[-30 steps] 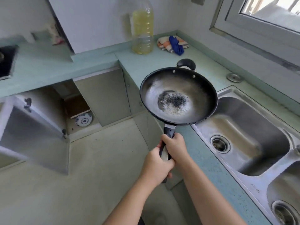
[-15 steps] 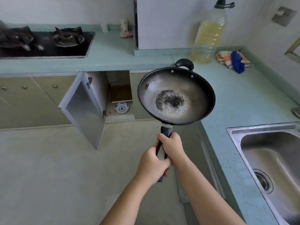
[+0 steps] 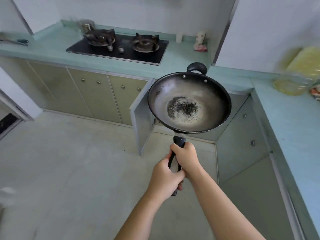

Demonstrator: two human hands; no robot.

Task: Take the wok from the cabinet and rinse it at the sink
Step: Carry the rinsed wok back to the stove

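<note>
1. Wok [image 3: 189, 103]: one, head view. It is held in the air over the floor [image 3: 69, 161], in front of the corner where the two counter runs meet.
2. Axis: the long axis runs from the straight handle [image 3: 179, 142], which points back toward the person, to the small loop handle [image 3: 196, 67] on the far rim. The open side faces up to the camera.
3. Look: black rim, dull grey worn bowl, a dark speckled patch in the middle, and two rivets under the loop handle.
4. Hands: two, both on the straight handle. Right hand [image 3: 186, 158] grips nearer the bowl with its fingers wrapped round. Left hand [image 3: 164, 177] grips behind it at the handle's end, fingers curled round likewise.
5. Cabinet door [image 3: 142, 115]: one open, just left of the wok and partly behind it.
6. Stove [image 3: 119, 47]: one, black, set in the green counter [image 3: 173, 56] well beyond the wok, with two burners and two knobs.
7. Bottle [image 3: 297, 70]: one, yellow and blurred, on the counter at right.
8. Cup [image 3: 179, 37]: one, white, by the back wall.
</note>
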